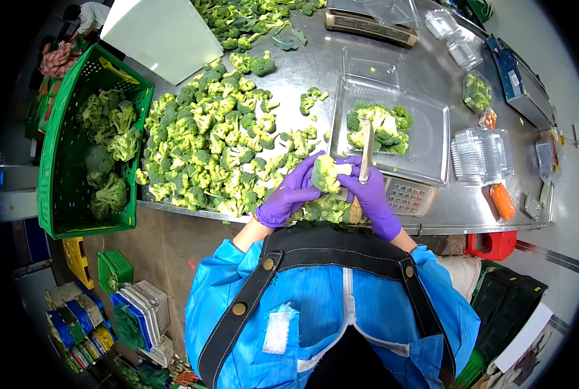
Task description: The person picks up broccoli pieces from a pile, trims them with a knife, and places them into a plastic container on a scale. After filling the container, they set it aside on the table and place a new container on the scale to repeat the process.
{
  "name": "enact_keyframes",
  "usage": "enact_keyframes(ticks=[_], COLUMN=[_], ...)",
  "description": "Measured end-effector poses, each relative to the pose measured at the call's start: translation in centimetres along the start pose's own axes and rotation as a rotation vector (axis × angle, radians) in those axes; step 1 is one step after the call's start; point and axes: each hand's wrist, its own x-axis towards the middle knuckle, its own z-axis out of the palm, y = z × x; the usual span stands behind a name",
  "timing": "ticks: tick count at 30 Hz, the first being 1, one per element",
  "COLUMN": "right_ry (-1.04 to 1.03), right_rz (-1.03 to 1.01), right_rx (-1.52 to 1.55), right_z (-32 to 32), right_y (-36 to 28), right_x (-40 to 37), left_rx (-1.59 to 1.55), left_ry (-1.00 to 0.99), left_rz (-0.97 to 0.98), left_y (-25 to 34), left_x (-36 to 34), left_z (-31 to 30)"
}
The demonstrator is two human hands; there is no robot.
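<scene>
My left hand [292, 193], in a purple glove, is closed around a broccoli floret [325, 175], its pale stem turned to the right. Gloved in purple too, my right hand [371, 194] grips a knife [367, 150], the blade pointing up and away from me beside the stem. Part of the knife's handle is hidden by the fingers. Just beyond the blade, a clear plastic box [374, 153] of cut broccoli rests on a metal tray [437, 146]. A big heap of broccoli florets [205, 136] lies left of my hands, and more broccoli sits below them at the table edge.
A green crate [56, 168] with broccoli heads stands at the left, near a tipped white bin [153, 39]. On the right are stacked clear lids [483, 155], a scale keypad [407, 194] and an orange packet [502, 201]. Another person [88, 16] is at far left.
</scene>
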Motion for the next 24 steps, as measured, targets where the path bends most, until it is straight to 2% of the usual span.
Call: enact_keyframes(ticks=[3,5,7,8,10,16,19,20,22,23,24], right_ry=[0.024,0.031,0.112,0.111,0.052,-0.063,-0.057,-0.057,-0.015,-0.015,-0.009], right_rz=[0.025,0.046,-0.179,-0.178,-0.168,-0.028,-0.113,-0.112,0.061,0.061,0.088], right_rx=[-0.057,-0.123,-0.278,-0.278,-0.471,-0.425,-0.605,-0.605,-0.336,-0.337,-0.207], right_z=[0.4,0.7,0.8,0.8,1.0,0.3,0.6,0.7,0.8,0.8,0.7], right_y=[-0.5,-0.7,-0.3,-0.4,-1.1,-0.6,-1.1,-1.0,-0.8,-0.6,-0.3], right_x=[-0.2,-0.3,-0.5,-0.5,-0.8,-0.4,-0.4,-0.4,-0.6,-0.5,-0.3], left_rx=[-0.051,-0.044,0.018,0.018,0.128,0.235,0.366,0.365,0.353,0.352,0.307], left_ry=[0.158,0.173,0.219,0.220,0.227,0.178,0.172,0.172,0.219,0.220,0.237], left_rz=[-0.020,-0.034,-0.027,-0.027,-0.029,-0.046,-0.045,-0.046,0.013,0.013,-0.010], left_y=[-0.8,-1.0,-1.3,-1.2,-1.0,-0.7,-1.4,-1.6,-1.5,-1.4,-1.4], left_x=[0.1,-0.1,-0.1,-0.1,0.0,-0.1,0.0,0.0,0.1,0.1,0.2], left_z=[-0.3,-0.7,-1.1,-1.2,-1.0,-0.9,-1.7,-1.6,-1.0,-0.9,-0.8])
